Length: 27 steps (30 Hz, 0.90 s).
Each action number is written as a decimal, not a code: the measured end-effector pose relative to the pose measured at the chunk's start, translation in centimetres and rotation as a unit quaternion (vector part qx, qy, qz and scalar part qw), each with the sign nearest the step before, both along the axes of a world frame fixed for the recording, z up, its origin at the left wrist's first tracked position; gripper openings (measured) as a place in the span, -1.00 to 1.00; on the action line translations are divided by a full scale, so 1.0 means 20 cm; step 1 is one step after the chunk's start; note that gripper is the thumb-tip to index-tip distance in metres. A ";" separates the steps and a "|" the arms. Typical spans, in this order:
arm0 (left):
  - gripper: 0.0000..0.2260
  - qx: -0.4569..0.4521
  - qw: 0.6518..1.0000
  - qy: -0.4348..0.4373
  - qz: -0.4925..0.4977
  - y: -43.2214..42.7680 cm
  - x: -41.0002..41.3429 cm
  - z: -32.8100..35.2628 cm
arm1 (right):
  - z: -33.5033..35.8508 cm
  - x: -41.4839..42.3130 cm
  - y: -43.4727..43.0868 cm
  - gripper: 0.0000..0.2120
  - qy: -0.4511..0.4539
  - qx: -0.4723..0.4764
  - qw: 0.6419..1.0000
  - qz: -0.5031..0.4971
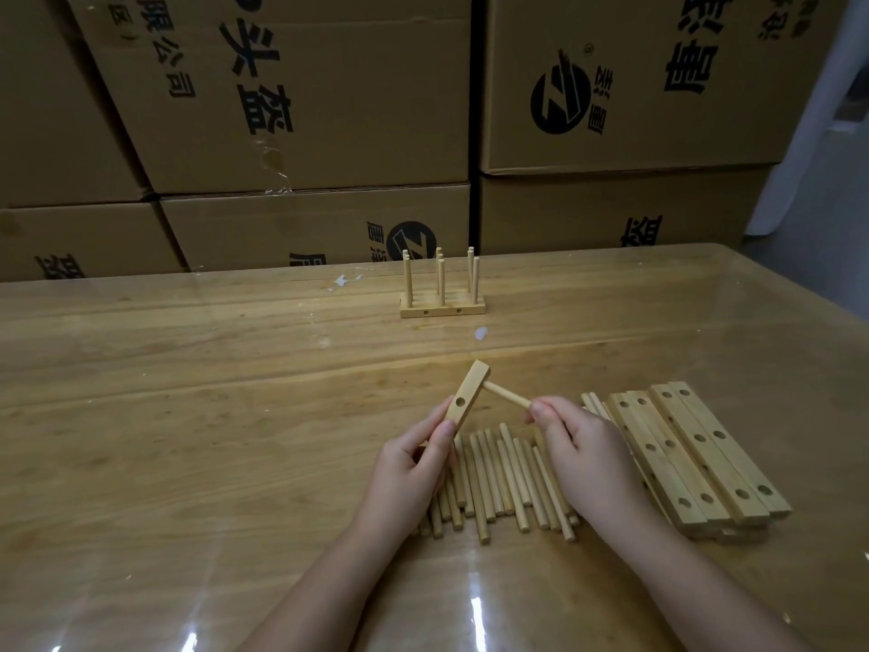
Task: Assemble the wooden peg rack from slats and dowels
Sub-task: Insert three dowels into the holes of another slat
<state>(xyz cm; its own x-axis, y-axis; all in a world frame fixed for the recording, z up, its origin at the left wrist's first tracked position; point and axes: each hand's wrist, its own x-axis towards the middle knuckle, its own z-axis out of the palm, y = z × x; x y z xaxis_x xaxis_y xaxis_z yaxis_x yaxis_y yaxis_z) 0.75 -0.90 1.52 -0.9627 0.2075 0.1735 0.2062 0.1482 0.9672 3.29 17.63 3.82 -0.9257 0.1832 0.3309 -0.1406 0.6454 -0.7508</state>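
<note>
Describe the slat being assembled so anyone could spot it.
On the wooden table, look just beyond the loose dowels. The slat is raised, tilted, in the left hand. Unlike the stacked slats, it has a dowel meeting its side from the right hand.

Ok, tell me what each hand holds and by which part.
The left hand grips a slat at its lower end. The right hand pinches a dowel at its near end, its far end against the slat.

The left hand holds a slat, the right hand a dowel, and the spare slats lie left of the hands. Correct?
No: the head view shows the spare slats right of the hands. The left hand holds a slat, the right hand a dowel.
</note>
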 end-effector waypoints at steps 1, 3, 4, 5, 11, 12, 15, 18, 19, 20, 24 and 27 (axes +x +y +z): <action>-0.70 -0.005 1.000 -0.001 0.000 0.00 0.00 0.00 | 0.00 0.00 0.01 -0.77 -0.014 -0.023 1.000 0.005; -0.70 -0.013 1.000 -0.002 0.000 0.00 0.00 0.00 | 0.00 -0.01 0.01 -0.74 -0.035 -0.058 0.998 0.010; -0.70 -0.017 1.000 0.000 -0.001 0.00 0.00 0.00 | 0.00 0.00 0.01 -0.73 -0.044 -0.072 0.996 0.011; -0.70 -0.022 1.000 0.003 -0.001 0.00 0.00 0.00 | 0.01 0.00 0.01 -0.72 -0.055 -0.087 0.995 0.012; -0.69 -0.055 0.998 0.025 0.008 -0.01 0.00 -0.01 | 0.05 0.01 0.01 -0.71 -0.147 -0.181 0.972 0.014; -0.69 -0.060 0.998 0.025 0.007 -0.01 -0.01 -0.01 | 0.06 0.01 0.00 -0.70 -0.157 -0.199 0.967 0.021; -0.69 -0.067 0.998 0.013 0.002 -0.01 -0.02 -0.02 | 0.03 0.00 -0.01 -0.73 -0.126 -0.102 0.987 0.010; -0.70 -0.070 0.997 0.011 -0.012 -0.01 -0.04 -0.03 | 0.02 0.00 0.00 -0.72 -0.006 0.151 0.989 0.000; -0.70 -0.073 0.997 0.013 -0.015 -0.01 -0.04 -0.03 | 0.03 0.00 0.00 -0.72 0.022 0.229 0.973 -0.007; -0.71 -0.078 0.997 0.014 -0.017 -0.01 -0.04 -0.03 | 0.04 0.01 0.01 -0.71 0.039 0.284 0.958 -0.010; -0.69 -0.114 0.993 0.025 -0.022 0.00 -0.03 -0.02 | 0.02 0.01 -0.02 -0.66 -0.005 0.328 0.945 -0.006; -0.65 -0.121 0.991 0.037 -0.042 0.00 -0.02 -0.02 | 0.00 0.00 -0.05 -0.63 -0.010 0.328 0.945 -0.012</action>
